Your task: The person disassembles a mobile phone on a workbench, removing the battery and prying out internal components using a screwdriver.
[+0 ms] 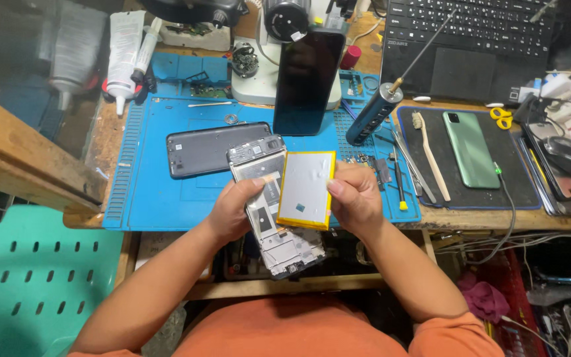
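My left hand [231, 213] grips an opened phone frame [269, 211], its bare inside facing up, held over the near edge of the blue work mat [166, 192]. My right hand [355, 198] holds a flat silver battery with yellow edges [305, 188], tilted up off the frame's right side, thumb on its right edge. A dark grey back cover [209, 151] lies on the mat just beyond the frame. A black phone screen [306, 82] stands upright, leaning on the white microscope base [256, 86].
A grey electric screwdriver [373, 114] leans at the mat's right. A green phone [470, 149], a toothbrush [431, 155] and tweezers lie on a black pad [523, 188]. A laptop [470, 46] sits behind. Glue tubes [123, 56] at back left, teal chair [34, 277] lower left.
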